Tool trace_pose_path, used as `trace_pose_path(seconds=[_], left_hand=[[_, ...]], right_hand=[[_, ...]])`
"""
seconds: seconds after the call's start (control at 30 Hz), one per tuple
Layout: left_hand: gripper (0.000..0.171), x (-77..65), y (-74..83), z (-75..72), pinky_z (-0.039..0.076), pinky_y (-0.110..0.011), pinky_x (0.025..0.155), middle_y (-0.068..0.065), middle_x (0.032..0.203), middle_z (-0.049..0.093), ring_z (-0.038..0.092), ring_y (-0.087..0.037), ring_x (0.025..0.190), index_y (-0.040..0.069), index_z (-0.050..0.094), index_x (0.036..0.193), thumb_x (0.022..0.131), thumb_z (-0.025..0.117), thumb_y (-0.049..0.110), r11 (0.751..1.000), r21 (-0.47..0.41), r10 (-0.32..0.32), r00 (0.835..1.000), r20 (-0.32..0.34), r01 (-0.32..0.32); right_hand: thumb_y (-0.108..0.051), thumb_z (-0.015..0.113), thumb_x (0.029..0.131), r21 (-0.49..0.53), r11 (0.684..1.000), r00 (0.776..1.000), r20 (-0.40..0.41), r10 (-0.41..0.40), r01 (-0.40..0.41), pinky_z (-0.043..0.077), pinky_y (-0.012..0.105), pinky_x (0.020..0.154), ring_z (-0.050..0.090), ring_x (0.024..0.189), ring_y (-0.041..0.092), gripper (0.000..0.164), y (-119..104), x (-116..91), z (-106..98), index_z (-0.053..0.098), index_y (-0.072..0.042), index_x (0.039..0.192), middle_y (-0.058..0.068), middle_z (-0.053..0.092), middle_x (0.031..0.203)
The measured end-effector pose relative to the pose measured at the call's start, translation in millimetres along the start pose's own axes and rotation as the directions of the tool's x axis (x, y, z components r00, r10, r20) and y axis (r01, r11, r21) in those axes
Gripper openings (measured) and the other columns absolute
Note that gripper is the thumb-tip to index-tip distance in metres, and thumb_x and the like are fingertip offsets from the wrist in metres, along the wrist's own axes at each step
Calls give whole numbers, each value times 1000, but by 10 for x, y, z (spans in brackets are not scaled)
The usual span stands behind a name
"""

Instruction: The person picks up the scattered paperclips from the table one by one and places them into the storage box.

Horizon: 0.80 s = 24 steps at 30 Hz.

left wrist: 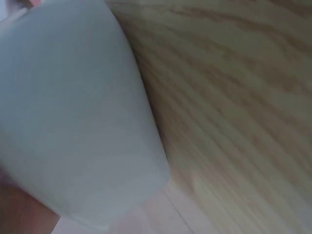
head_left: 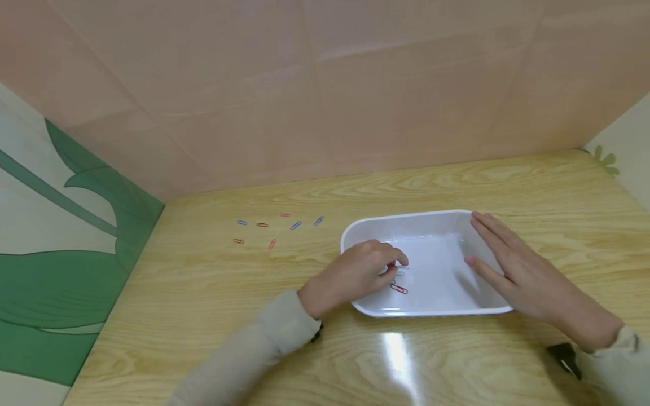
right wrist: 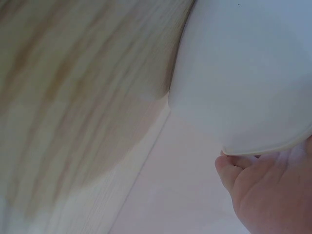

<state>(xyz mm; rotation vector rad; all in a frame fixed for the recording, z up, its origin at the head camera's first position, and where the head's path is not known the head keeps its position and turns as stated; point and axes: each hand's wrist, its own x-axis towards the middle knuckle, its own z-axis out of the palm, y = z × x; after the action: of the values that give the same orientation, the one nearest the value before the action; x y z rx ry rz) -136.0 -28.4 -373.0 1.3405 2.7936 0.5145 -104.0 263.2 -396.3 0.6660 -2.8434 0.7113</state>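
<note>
A white rectangular tray (head_left: 437, 293) stands on the table in the head view. My left hand (head_left: 355, 273) reaches over its left side, thumb and index finger pinching a thin whitish paper clip (head_left: 403, 267) just above the tray floor. Below those fingers a red paper clip (head_left: 399, 288) lies in the tray, beside a bit of green mostly hidden by the thumb. My right hand (head_left: 528, 270) rests on the tray's right rim with straight fingers, the thumb reaching inside. Both wrist views show mainly the tray's outer wall (left wrist: 83, 112); the right hand (right wrist: 273, 187) appears at the rim.
Several paper clips, blue, red and brownish, lie scattered on the wooden table (head_left: 203, 316) left of the tray, among them a blue clip (head_left: 295, 225) and a pinkish-red clip (head_left: 272, 244). A pinkish wall (head_left: 315, 101) rises behind the table, with a green-patterned panel (head_left: 66, 293) at left.
</note>
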Motion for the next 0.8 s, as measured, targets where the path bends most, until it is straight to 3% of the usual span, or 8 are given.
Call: trace_pose_path(seconds=[0.37, 0.8], left_hand=[[25, 43, 73, 47, 48, -17, 78, 7, 96, 73, 62, -6, 84, 16, 74, 111, 94, 58, 6, 999, 34, 12, 1000, 15, -13], [27, 65, 70, 94, 49, -14, 78, 13, 97, 73, 63, -3, 87, 21, 74, 108, 95, 55, 8, 995, 103, 2, 997, 77, -9]], right_hand=[[-27, 56, 101, 3, 1000, 1000, 3, -5, 5, -2, 27, 126, 12, 154, 34, 72, 7, 3, -4, 18, -5, 158, 16, 17, 165], [-25, 55, 101, -4, 1000, 1000, -16, -21, 21, -5, 13, 120, 13, 155, 30, 69, 21, -1, 2, 20, -6, 158, 14, 18, 166]])
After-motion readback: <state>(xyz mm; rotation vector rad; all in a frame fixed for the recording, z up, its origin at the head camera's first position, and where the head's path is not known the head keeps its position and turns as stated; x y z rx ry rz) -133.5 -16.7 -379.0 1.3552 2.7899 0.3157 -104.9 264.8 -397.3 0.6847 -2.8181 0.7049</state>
